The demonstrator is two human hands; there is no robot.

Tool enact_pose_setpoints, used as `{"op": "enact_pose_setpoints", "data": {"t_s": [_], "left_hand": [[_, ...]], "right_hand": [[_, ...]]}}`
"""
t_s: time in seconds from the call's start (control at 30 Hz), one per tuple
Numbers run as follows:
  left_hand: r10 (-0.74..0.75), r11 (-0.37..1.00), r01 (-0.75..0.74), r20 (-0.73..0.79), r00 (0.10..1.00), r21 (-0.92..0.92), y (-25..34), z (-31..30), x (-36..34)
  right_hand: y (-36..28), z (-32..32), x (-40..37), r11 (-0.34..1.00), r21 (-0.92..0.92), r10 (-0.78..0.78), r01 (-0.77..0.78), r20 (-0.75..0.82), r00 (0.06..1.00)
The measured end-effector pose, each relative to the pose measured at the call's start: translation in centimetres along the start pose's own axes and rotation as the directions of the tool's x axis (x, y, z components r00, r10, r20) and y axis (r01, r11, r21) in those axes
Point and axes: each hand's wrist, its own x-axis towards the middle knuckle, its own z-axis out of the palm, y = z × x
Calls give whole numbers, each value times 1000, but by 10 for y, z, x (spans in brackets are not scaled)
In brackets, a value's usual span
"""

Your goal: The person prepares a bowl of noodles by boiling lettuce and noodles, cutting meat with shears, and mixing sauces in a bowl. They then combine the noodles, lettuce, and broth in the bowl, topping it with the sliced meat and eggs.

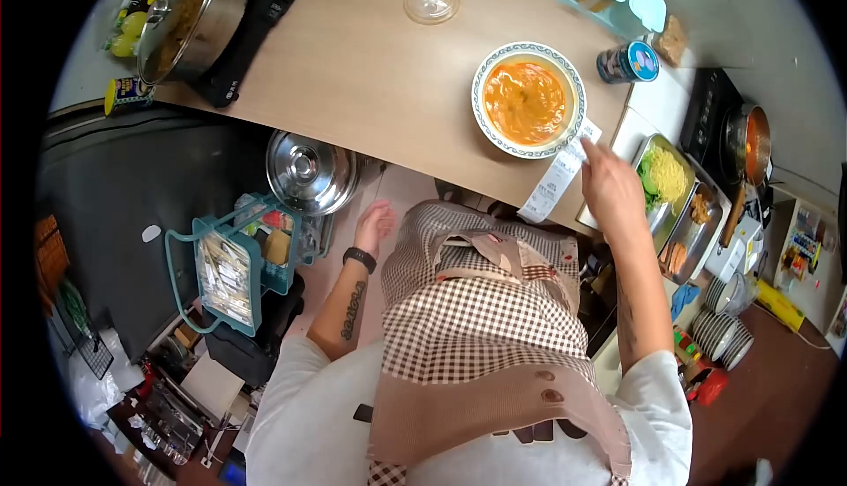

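Note:
My right hand (610, 188) rests its fingertips on a long white paper receipt (558, 175) that hangs over the edge of the wooden counter (371, 71). Just above the receipt stands a patterned bowl (528, 100) of orange soup. My left hand (375, 223) hangs loose and empty below the counter edge, fingers apart, near a steel pot lid (309, 168). A black band is on that wrist. I wear a checked apron.
A large steel pot (190, 14) sits on a black induction cooker (256, 23) at the far left. Steel trays with noodles and greens (666, 182) lie to the right, next to a pan (750, 146) on a stove. A tin can (626, 63) and small glass dish (431, 1) stand on the counter.

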Motion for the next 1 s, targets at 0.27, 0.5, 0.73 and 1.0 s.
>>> {"op": "enact_pose_setpoints", "data": {"t_s": [0.27, 0.5, 0.73, 1.0], "left_hand": [[-64, 985, 57, 42, 997, 163, -3, 1, -4], [4, 839, -171, 309, 951, 517, -55, -3, -4], [-304, 842, 97, 320, 897, 531, -50, -7, -12], [-336, 798, 101, 300, 893, 595, -53, -13, -3]], "right_hand": [[0, 0, 1, 999, -24, 34, -34, -16, 999], [-1, 2, 6, 999, -47, 8, -10, -58, 998], [3, -3, -1, 996, -69, 61, -58, 47, 997], [-2, -14, -13, 993, -86, 89, -85, 38, 995]]}}
